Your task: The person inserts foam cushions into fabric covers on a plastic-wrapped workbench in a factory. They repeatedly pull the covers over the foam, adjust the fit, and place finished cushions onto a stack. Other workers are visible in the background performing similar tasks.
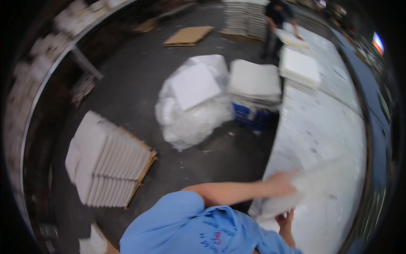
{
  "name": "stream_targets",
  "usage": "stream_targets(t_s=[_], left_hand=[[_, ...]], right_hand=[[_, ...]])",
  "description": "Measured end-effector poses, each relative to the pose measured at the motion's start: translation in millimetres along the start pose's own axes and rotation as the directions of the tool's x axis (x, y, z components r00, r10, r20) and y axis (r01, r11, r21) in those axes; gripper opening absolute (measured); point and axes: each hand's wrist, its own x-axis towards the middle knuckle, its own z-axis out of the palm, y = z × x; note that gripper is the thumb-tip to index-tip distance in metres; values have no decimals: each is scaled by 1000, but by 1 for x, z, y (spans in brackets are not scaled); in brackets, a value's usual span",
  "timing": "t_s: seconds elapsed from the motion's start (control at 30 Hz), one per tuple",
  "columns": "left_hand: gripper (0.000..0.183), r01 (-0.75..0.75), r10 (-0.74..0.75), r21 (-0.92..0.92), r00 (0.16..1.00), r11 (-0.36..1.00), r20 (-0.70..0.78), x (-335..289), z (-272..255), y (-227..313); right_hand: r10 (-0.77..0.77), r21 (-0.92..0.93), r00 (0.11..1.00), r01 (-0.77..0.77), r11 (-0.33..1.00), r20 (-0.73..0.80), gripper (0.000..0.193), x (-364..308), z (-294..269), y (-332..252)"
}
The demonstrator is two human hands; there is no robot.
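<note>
A wide table (313, 135) wrapped in shiny clear film runs along my right side. Over its near end, a thin, pale, translucent-looking sheet (277, 205) is smeared by motion, so its kind is unclear. My left hand (281, 184) reaches across from the left and lies over the upper part of this sheet; blur hides its fingers. Lower down, my right hand (285, 218) has its fingers curled at the sheet's bottom edge, gripping it.
White pads (300, 67) lie farther up the table, where a co-worker (279, 21) handles a flat piece. On the floor stand a stack of white pads (114, 161), a bulging plastic bag (194, 114), a blue crate (251, 116) under more pads, and flat cardboard (188, 36).
</note>
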Motion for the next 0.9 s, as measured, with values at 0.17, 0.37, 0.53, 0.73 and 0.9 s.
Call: stream_targets(t_s=[0.17, 0.37, 0.53, 0.73, 0.9], left_hand=[[57, 365, -464, -460, 878, 809, -119, -30, -68, -105], [55, 399, -748, -819, 661, 413, -55, -136, -53, -129], [48, 219, -863, -953, 500, 208, -74, -271, -115, -147], [49, 120, -899, -954, 383, 275, -211, -429, -139, -120], [62, 65, -825, -845, 267, 531, -497, -519, -153, -37]], right_hand=[[-116, -125, 990, 126, 984, 85, 96, 12, 51, 2], [-18, -251, 963, 88, 964, 269, 67, -62, 36, -27], [21, -492, 956, 132, 861, 293, 61, -120, 136, 4], [105, -600, 922, 153, 786, 373, 58, -168, 223, 81], [245, -697, 876, 134, 705, 416, 54, -185, 249, 165]])
